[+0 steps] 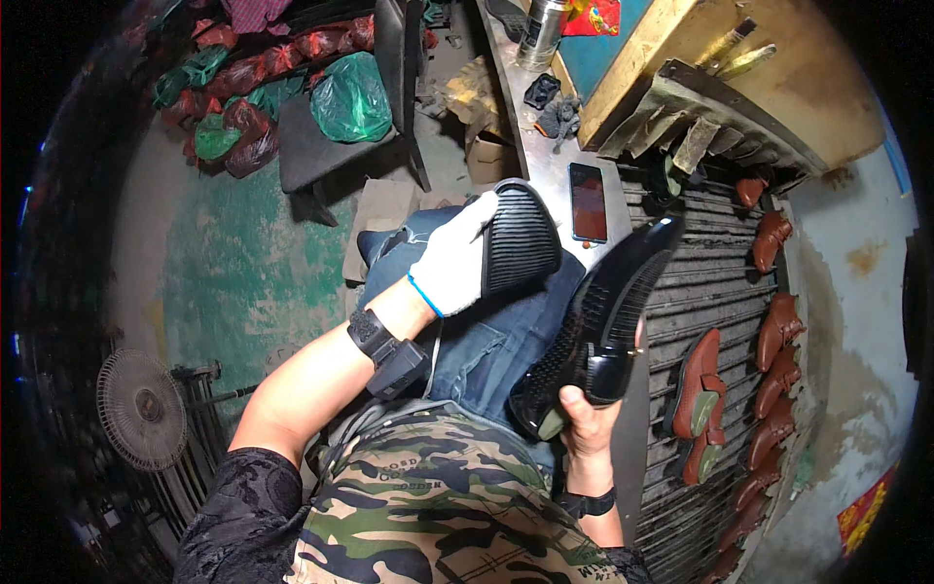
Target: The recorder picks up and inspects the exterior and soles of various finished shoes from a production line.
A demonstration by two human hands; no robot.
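Note:
My left hand (pixel 457 251), in a white glove with a blue cuff edge, is closed on a black ribbed shoe sole (pixel 522 241) above my lap. The ribbed face points up, and my fingertips are hidden behind it. To its right, my bare right hand (pixel 591 420) grips a glossy black shoe (pixel 615 307) near the heel. The shoe is tilted, its toe pointing to the far right. It has a perforated upper and a dark strap with a small metal piece. A bit of green shows at its heel opening. The sole and the shoe are apart.
A phone (pixel 587 202) lies on the metal bench edge, with dark rags (pixel 559 117) and a can (pixel 545 34) beyond. Brown shoes (pixel 699 384) stand on a slatted rack (pixel 657 428) to the right. A chair (pixel 326 161) with a green bag and a fan (pixel 144 409) are at left.

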